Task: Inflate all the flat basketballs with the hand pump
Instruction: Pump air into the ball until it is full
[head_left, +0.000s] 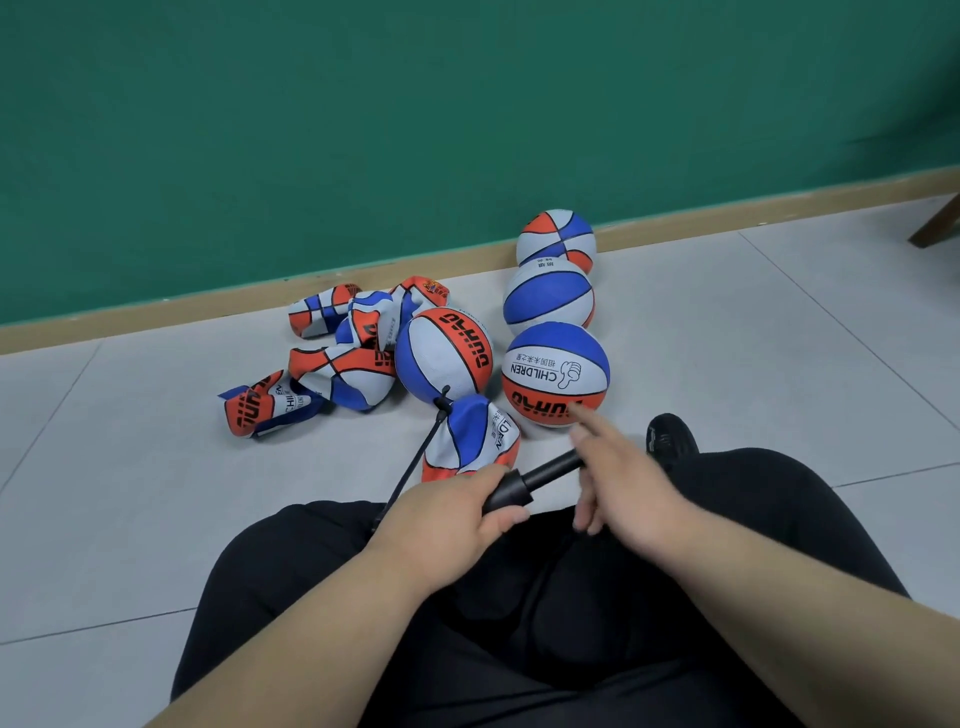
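Note:
My left hand (447, 512) grips the barrel of a black hand pump (511, 493) over my lap. The pump's rod (553, 467) runs up to the right under my right hand (618, 488), whose fingers are loosely spread; whether it holds the handle is hidden. A thin black hose (415, 457) leads from the pump to the top of a half-flat orange, blue and grey basketball (475, 441) on the floor in front of my knees. Several round inflated balls (555, 382) stand behind it. A heap of flat balls (332, 364) lies to the left.
The balls lie on a grey tiled floor (779, 338) near a green wall with a wooden skirting board (208, 306). My black shoe (672, 436) points out beside the right knee. A dark wooden leg (935, 228) stands at the far right.

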